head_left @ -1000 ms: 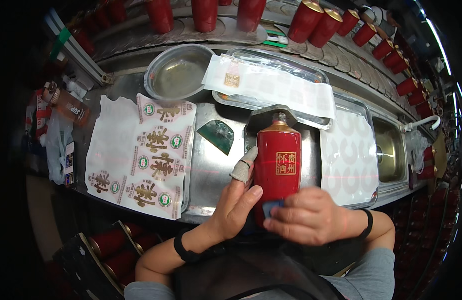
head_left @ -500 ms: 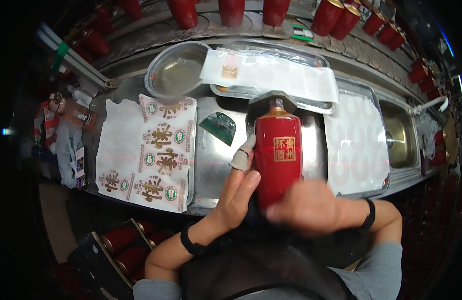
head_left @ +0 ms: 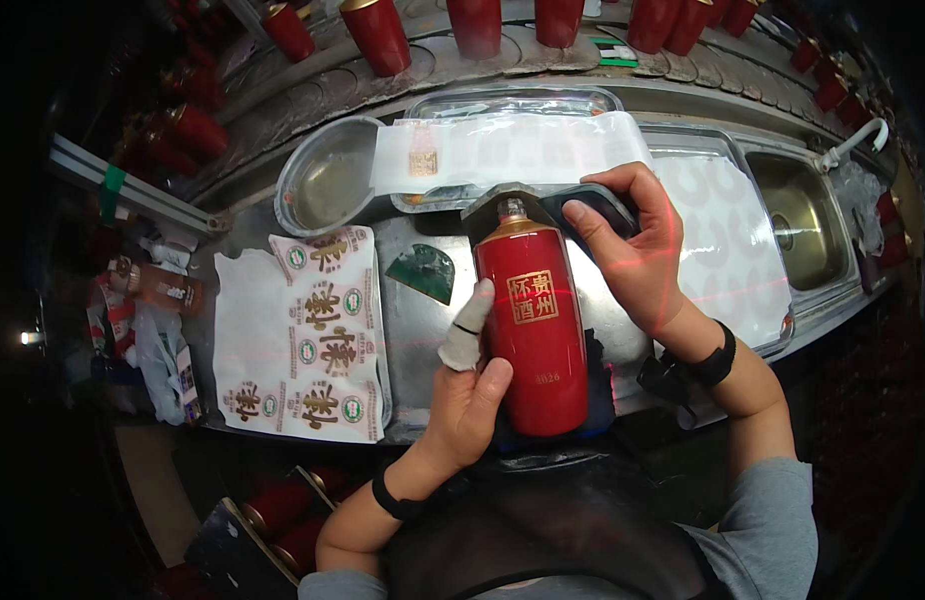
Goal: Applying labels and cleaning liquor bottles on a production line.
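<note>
The red bottle (head_left: 531,335) lay lengthwise on the steel tabletop (head_left: 413,340) just in front of the person, its gold-collared neck pointing away and a square gold label on its face. The left hand (head_left: 470,398) was curled against the bottle's left flank, thumb up near its lower half and a white-wrapped forefinger resting along its side, so it steadied the bottle rather than fully enclosed it. A second earlier the right hand (head_left: 638,250) had been closed low over the bottle's base end; now it had lifted off and reached beyond the bottle's neck, its fingers wrapped around a dark handheld block (head_left: 595,212) just right of the neck. That left the bottle held by the left hand alone, with the label face uncovered. Left of the bottle lay a small dark green scraper-like piece (head_left: 423,271), and further left a sheet of printed labels (head_left: 318,335). Beyond the bottle's neck sat a clear tray with a white sheet (head_left: 503,150) draped over it, and left of that a round metal bowl (head_left: 328,180). More red bottles (head_left: 378,35) stood in a row on the ribbed belt beyond the tray.
</note>
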Motion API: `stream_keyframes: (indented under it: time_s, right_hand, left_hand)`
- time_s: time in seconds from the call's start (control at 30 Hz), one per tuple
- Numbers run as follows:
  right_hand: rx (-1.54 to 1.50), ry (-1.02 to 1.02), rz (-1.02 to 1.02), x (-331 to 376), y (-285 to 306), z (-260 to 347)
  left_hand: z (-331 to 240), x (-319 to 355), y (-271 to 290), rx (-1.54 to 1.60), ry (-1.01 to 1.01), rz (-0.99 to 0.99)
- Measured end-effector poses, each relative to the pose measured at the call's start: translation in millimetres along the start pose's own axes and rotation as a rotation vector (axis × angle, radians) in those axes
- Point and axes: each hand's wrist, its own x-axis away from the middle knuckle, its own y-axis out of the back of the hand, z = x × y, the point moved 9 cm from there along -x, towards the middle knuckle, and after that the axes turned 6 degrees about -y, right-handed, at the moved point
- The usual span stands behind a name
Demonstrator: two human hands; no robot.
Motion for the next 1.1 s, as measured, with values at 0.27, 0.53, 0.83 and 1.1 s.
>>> stream_keyframes:
  time_s: [0.27, 0.53, 0.83, 1.1]
  right_hand:
    - [0.131, 0.012, -0.009, 26, 13, -17]
    - [0.069, -0.094, -0.115, 26, 34, -38]
    - [0.155, -0.065, 0.046, 60, 42, -33]
    - [0.043, 0.130, 0.336, 83, -13, 36]
  left_hand:
    - [-5, -9, 6, -0.423, -0.118, 0.142]
    - [-19, -59, 8, -0.803, -0.212, 0.181]
    - [-31, -17, -20, -1.268, -0.227, 0.439]
    - [-24, 19, 28, -0.842, -0.161, -0.015]
